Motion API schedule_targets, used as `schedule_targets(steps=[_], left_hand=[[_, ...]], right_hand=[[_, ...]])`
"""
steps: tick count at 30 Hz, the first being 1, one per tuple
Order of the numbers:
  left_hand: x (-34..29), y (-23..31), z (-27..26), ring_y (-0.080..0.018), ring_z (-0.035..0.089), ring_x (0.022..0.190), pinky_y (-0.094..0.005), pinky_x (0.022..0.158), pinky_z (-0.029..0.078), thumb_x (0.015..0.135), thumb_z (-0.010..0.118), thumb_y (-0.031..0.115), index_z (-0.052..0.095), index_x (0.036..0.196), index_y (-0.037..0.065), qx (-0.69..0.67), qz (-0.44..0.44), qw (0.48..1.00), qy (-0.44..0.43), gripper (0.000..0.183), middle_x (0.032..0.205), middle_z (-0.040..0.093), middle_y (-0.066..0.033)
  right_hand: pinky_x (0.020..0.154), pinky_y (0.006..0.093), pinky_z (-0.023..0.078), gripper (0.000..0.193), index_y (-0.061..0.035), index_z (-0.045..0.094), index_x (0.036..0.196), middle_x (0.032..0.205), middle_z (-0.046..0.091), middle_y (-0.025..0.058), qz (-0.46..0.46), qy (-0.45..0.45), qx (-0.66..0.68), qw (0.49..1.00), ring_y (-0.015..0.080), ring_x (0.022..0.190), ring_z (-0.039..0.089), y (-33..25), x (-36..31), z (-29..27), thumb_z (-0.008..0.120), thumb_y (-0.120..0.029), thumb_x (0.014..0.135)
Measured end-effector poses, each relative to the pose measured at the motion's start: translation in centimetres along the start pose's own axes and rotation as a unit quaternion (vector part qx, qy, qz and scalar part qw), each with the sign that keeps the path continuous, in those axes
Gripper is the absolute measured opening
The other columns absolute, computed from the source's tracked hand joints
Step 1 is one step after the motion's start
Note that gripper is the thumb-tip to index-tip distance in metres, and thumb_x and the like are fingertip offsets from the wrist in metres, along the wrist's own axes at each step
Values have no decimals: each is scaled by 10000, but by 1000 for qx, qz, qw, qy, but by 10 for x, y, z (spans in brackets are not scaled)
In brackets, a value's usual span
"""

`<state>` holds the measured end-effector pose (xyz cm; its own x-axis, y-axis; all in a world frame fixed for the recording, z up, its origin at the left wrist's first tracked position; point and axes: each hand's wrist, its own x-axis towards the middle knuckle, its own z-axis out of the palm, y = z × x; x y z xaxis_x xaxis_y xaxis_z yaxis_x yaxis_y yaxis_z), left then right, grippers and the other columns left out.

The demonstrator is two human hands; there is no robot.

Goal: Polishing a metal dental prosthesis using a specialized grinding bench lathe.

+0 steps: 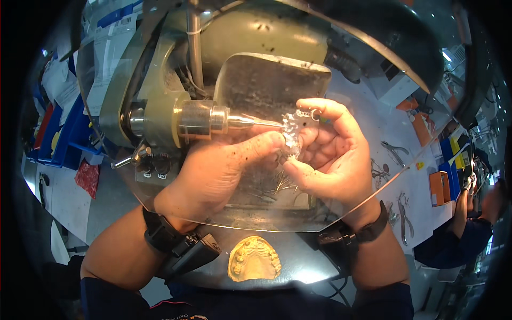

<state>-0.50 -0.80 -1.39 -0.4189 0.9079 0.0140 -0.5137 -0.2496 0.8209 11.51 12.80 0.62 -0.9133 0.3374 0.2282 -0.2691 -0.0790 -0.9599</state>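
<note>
Both hands hold a shiny metal denture framework at the tapered tip of a lathe spindle. My left hand grips the framework's near left side, thumb on top, its other fingers partly hidden beneath. My right hand pinches its right side between thumb and fingers, beside a small curved clasp. The spindle tip meets or nearly meets the framework's left edge; contact cannot be made out. A yellow dental cast lies on the bench edge in front of me, between my forearms.
A clear shield curves over my hands. The green lathe body stands behind. Several thin burs lie below the hands. Pliers rest at the right, blue bins at the left. Another person works at far right.
</note>
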Motion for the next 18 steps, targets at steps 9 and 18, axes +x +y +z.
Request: schedule_targets(steps=[9,18], left_hand=[[-1,6,4,-117,595,878,-244,782,468,880,601,100,637,1045,-5,-2,-6,1000,-10,198,958,659,-53],[-2,4,0,-126,598,888,-256,802,464,875,605,98,635,1054,-7,0,-17,1000,-4,209,983,657,-62]], right_hand=[[733,233,501,620,-25,407,1247,846,603,43,13,-1,-3,1000,93,782,595,-2,1,2,676,86,700],[715,220,507,612,-38,415,1233,855,609,42,23,-1,15,1000,87,774,596,1,2,4,684,87,697]])
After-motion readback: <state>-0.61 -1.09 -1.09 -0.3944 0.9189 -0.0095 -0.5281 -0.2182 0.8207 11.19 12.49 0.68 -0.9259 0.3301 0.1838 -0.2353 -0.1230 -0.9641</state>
